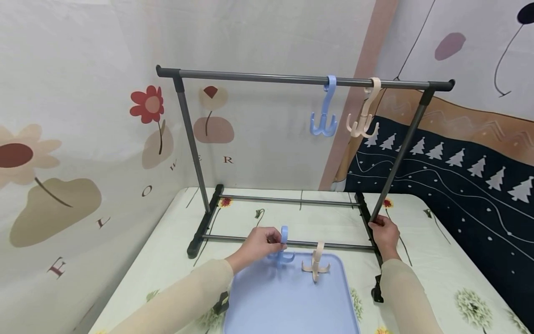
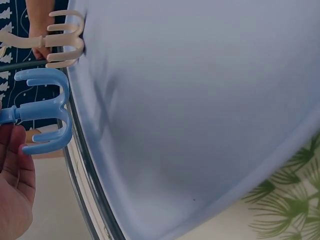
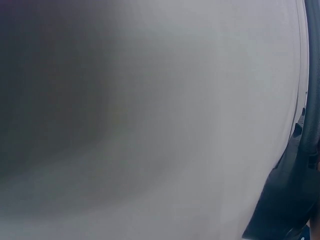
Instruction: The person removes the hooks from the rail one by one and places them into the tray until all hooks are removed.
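My left hand (image 1: 260,243) pinches a light blue four-pronged hook (image 1: 284,235) by its stem, over the far edge of the blue tray (image 1: 292,301). Its prongs (image 2: 50,110) show in the left wrist view; whether they touch the tray I cannot tell. Beside it a beige hook (image 1: 316,265) stands upright on the tray. Low on the slanted right post (image 1: 398,162) of a dark metal rack, my right hand (image 1: 385,235) holds on with curled fingers. The right wrist view is mostly a blurred pale surface, with a dark rack part (image 3: 287,195) at its right.
Another blue hook (image 1: 323,111) and another beige hook (image 1: 367,111) hang on the right half of the top bar (image 1: 250,77). The rack's lower crossbar (image 1: 346,246) runs just behind the tray. Printed cloth walls (image 1: 258,28) rise behind and at both sides.
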`<state>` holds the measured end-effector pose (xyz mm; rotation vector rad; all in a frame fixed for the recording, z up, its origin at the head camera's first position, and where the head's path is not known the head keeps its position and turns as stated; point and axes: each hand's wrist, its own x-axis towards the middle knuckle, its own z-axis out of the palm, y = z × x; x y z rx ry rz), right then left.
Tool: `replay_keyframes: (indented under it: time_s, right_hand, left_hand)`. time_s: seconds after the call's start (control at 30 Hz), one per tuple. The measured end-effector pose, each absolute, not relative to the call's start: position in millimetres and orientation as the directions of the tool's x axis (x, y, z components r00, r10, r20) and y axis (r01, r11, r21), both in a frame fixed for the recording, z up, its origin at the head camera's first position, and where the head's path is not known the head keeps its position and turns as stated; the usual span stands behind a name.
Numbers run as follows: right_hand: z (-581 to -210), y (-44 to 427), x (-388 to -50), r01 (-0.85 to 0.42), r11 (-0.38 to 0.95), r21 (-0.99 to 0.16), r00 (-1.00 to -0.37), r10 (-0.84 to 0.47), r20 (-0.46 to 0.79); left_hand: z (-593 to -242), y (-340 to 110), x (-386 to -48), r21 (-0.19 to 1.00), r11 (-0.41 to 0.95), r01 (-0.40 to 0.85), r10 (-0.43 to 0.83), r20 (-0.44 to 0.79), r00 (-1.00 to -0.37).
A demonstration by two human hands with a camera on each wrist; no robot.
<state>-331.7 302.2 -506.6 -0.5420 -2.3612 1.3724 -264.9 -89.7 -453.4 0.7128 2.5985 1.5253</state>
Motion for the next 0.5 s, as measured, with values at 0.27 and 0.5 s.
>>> replay_keyframes:
  time_s: [0.27, 0.5]
  right_hand:
    - [-507.3, 302.2, -332.0, 0.142, 0.451, -0.881, -0.864, 0.491, 0.112]
    - [-508.3, 303.4, -331.8, 0.141, 0.454, -0.88, -0.865, 0.489, 0.113]
  left_hand:
    - [-458.8, -92.2, -264.1, 0.814, 0.457, 0.359, 0.41, 0.166, -0.897]
    - [-463.6, -96.1, -262.7, 0.802, 0.471, 0.367, 0.426, 0.157, -0.891]
